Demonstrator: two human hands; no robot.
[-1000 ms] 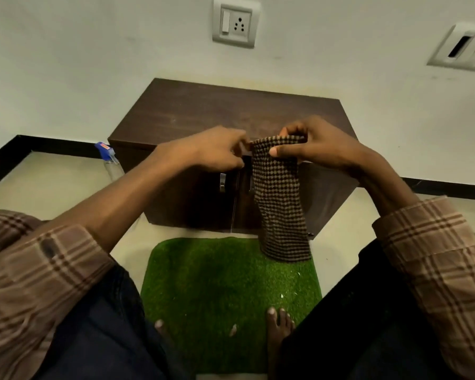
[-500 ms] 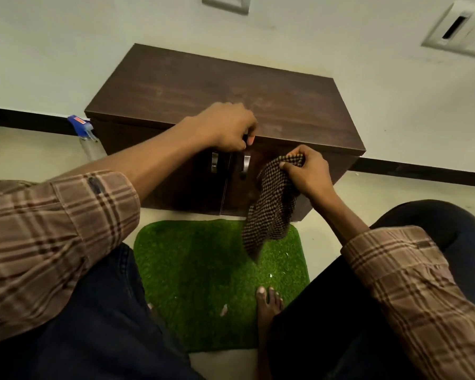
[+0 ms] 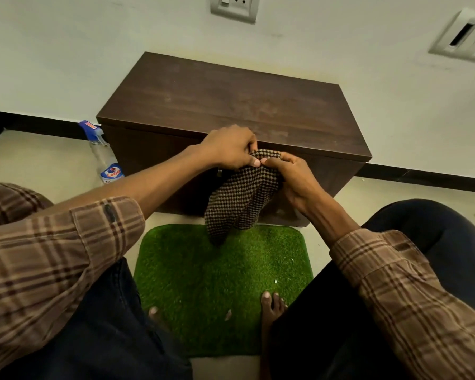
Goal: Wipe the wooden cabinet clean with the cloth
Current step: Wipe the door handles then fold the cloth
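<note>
A low dark wooden cabinet (image 3: pixel 231 100) stands against the white wall, its two doors facing me. A brown-and-black checked cloth (image 3: pixel 239 204) hangs bunched in front of the doors. My left hand (image 3: pixel 228 150) pinches the cloth's top edge, and my right hand (image 3: pixel 294 176) grips the same top edge from the right, thumbs almost touching. Both hands sit just below the cabinet's front top edge. The cloth and hands hide most of the door handles.
A clear spray bottle (image 3: pixel 104 157) with a blue trigger stands on the floor left of the cabinet. A green grass mat (image 3: pixel 220 286) lies in front, with my bare toes on its near edge. Wall sockets (image 3: pixel 235 6) sit above.
My left hand has come off the cabinet's door handle area and taken the cloth's top edge again beside my right hand. The cloth is now more bunched.
</note>
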